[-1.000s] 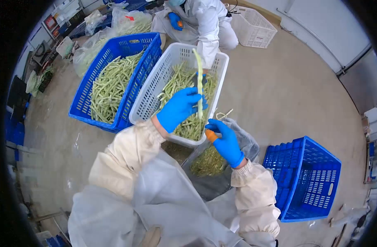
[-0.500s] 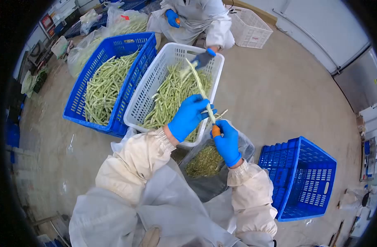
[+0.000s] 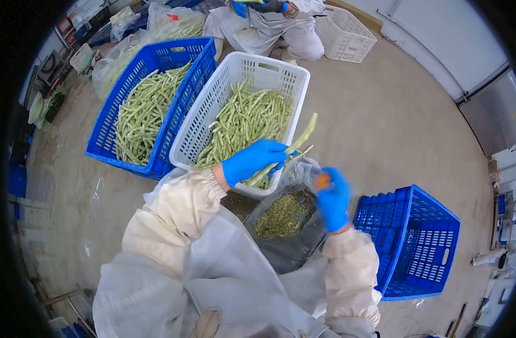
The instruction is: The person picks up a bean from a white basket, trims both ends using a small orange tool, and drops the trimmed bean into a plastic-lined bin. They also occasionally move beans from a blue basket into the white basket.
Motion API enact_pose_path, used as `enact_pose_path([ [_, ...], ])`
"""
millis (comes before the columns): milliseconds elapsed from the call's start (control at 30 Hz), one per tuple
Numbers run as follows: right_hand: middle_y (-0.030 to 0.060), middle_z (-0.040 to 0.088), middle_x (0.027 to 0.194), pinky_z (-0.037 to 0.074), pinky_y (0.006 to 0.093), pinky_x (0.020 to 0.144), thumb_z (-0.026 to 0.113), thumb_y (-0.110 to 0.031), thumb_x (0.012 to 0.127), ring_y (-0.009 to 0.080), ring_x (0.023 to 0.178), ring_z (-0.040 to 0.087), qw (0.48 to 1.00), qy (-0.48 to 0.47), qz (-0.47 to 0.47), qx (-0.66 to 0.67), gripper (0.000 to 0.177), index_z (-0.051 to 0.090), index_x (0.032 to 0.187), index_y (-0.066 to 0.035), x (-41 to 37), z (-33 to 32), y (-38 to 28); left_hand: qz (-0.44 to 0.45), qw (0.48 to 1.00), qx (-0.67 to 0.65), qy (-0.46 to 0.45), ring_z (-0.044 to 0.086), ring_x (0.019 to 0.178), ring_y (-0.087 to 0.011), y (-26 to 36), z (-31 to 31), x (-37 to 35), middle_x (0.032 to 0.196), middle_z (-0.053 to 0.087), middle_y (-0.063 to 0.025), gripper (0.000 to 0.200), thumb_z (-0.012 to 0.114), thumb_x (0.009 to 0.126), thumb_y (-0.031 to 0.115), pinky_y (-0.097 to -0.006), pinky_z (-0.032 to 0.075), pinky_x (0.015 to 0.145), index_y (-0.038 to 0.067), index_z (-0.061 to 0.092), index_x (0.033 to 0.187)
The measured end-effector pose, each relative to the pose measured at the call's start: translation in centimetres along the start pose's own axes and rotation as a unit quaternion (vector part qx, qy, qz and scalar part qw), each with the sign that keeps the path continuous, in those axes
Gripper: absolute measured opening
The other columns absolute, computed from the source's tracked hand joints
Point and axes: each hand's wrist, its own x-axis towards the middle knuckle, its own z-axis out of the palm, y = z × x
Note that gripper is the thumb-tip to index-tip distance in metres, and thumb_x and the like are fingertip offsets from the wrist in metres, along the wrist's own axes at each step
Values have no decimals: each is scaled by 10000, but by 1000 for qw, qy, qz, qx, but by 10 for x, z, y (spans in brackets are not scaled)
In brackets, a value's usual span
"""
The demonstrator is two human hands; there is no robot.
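Green bean (image 3: 304,137) slants upward in the blue-gloved left hand (image 3: 257,161), whose fingers close around it above the near right corner of a white crate (image 3: 197,133) heaped with similar pods. The right hand (image 3: 333,198), gloved in blue with an orange covering on one digit, is apart from the bean; motion blur makes its grip impossible to tell. Below and between the hands, a dark bag (image 3: 289,256) holds green-brown scraps. A blue crate (image 3: 185,97) of pods stands beside the white one, while nested blue crates (image 3: 385,248) sit at right. Across from the wearer, a gloved co-worker (image 3: 249,35) also holds a pod.
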Motion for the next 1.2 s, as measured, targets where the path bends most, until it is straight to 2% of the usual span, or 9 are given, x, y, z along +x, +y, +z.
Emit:
enact_pose_path([
  [133,135,584,730,446,308,602,565,-44,769,125,653,514,966,194,149,79,153,573,921,-25,25,-72,46,-53,996,48,-57,508,517,-89,-2,-16,-15,664,554,-25,278,523,864,144,-230,433,520,0,604,1087],
  [200,138,598,739,465,311,634,554,-11,763,179,670,569,970,28,157,-182,184,569,946,-17,17,-76,64,-33,994,74,-77,486,513,-73,-8,-17,-14,648,540,-6,244,529,863,160,-221,405,497,9,622,1030],
  [300,160,600,963,460,342,806,563,4,775,300,919,593,988,6,-100,-117,298,581,1070,-26,19,-37,1,-77,981,123,-128,432,505,-39,-12,-14,-18,637,523,31,208,534,868,189,-207,358,466,31,644,946],
  [500,152,583,1020,436,339,863,542,27,787,301,981,560,973,-219,-64,37,341,570,1121,-37,15,-25,7,-79,970,152,-170,443,523,-35,-3,-16,-21,637,529,30,224,522,868,169,-196,350,471,33,639,1002],
  [933,87,619,823,452,327,676,546,-50,832,203,758,582,979,-199,-34,-7,163,596,982,-9,11,-10,-2,-42,975,202,-86,496,591,-47,-10,-21,-21,709,575,17,258,558,871,183,-207,405,525,26,623,1066],
  [1000,45,603,783,445,291,649,539,-78,858,150,726,559,979,-110,124,119,143,594,970,-9,9,-2,-6,2,990,139,-27,513,635,-58,-31,-16,-14,740,585,16,240,561,872,176,-212,424,578,18,630,1038],
  [1033,45,603,783,445,291,649,539,-78,858,150,726,559,979,-112,123,119,143,594,970,-9,11,2,-9,3,990,138,-26,513,635,-58,-34,-5,-14,740,585,16,240,561,872,176,-212,424,578,18,630,1038],
  [1100,15,582,785,431,262,619,522,-101,880,110,718,533,914,-34,167,368,143,590,962,-5,16,9,-16,49,999,18,-2,522,679,-70,-40,15,-14,782,593,5,201,554,879,160,-224,436,628,10,629,990],
  [1200,10,573,743,432,261,611,507,-118,891,107,689,527,935,-137,119,305,152,594,941,-3,6,25,-18,9,986,-157,62,534,714,-94,-54,4,-4,828,595,-13,173,521,895,137,-245,450,660,9,611,970],
])
